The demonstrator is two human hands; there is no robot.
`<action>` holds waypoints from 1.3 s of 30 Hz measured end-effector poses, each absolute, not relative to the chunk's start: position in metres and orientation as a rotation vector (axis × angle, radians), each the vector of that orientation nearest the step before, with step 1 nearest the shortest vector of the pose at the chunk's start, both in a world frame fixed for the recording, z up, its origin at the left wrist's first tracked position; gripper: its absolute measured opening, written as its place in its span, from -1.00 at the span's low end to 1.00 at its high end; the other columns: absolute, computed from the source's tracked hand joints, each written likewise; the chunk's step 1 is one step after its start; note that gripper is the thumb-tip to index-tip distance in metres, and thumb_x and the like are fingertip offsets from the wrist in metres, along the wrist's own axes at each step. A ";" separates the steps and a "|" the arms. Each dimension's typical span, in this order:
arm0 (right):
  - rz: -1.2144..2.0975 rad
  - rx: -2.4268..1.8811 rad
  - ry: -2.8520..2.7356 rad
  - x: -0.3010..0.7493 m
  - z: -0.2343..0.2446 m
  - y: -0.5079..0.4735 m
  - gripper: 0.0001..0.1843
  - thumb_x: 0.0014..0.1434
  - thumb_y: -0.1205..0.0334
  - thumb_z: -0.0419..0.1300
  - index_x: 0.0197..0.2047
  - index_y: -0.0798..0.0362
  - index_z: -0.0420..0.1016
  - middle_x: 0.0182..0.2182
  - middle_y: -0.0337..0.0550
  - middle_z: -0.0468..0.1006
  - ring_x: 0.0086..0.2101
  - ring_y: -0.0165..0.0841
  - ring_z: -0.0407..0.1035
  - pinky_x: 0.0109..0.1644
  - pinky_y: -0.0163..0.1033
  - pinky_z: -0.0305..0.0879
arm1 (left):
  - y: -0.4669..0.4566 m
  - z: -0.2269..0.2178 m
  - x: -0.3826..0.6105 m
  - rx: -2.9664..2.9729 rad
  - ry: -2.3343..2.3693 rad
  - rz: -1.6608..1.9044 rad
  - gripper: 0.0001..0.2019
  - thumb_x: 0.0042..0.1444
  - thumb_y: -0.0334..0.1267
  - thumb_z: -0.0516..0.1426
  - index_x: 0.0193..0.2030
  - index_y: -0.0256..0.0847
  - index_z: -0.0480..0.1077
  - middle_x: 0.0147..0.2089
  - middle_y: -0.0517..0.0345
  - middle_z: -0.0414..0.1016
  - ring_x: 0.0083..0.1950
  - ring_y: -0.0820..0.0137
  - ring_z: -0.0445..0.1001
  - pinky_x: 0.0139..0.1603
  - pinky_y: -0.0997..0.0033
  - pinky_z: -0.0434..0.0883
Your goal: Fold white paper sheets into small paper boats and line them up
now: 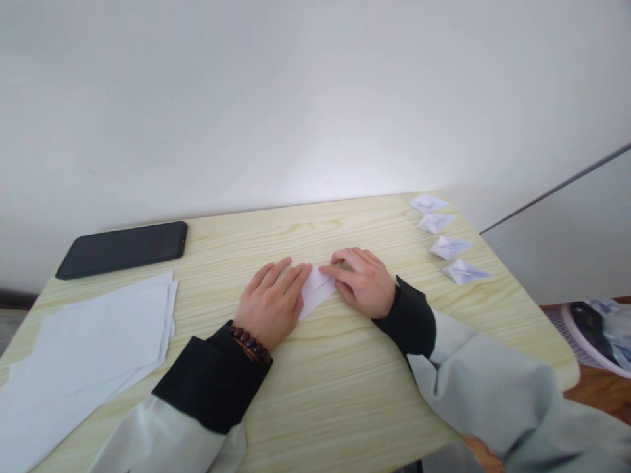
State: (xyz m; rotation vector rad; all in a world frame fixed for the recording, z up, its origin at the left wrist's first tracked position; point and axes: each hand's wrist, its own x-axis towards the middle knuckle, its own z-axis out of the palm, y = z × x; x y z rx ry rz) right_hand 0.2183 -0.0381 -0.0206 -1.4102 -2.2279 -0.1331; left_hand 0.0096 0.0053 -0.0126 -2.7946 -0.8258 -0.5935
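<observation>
Holds a small folded paper down on the table, roughly at its middle, between left hand and right hand. Covers the paper's left side with the left hand, palm down, with fingers nearly straight, only narrowly parted and slanting toward the table's far edge. Touches the paper's right side with the right hand, with index finger stretched out onto it, thumb low beside it and the other fingers bent. Cannot tell whether thumb and index pinch the paper or merely press on it.

Wears a dark beaded bracelet on the left wrist, plus black cuffs and pale sleeves, all over the table's near half.

Has four pointed white models in a row near the table's far right corner, just apart from one another. Has a black phone flat at the table's far left corner, and loose, overlapping white sheets along the table's left side. Faces a white wall beyond the table's far edge. Has a lilac basket below the table's right edge, with contents too unclear to name.
</observation>
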 end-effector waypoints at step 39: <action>0.119 -1.687 -1.963 0.207 -0.022 -0.031 -0.63 0.07 -0.06 0.20 -0.11 -0.03 0.46 -0.08 -0.10 0.39 -0.12 -0.19 0.23 -0.03 -0.05 0.16 | -0.002 -0.010 0.012 -2.732 -0.875 -0.756 -0.85 0.15 -0.30 0.09 -0.22 -0.21 0.48 -0.32 0.09 0.48 -0.19 0.29 0.44 -0.24 0.28 0.46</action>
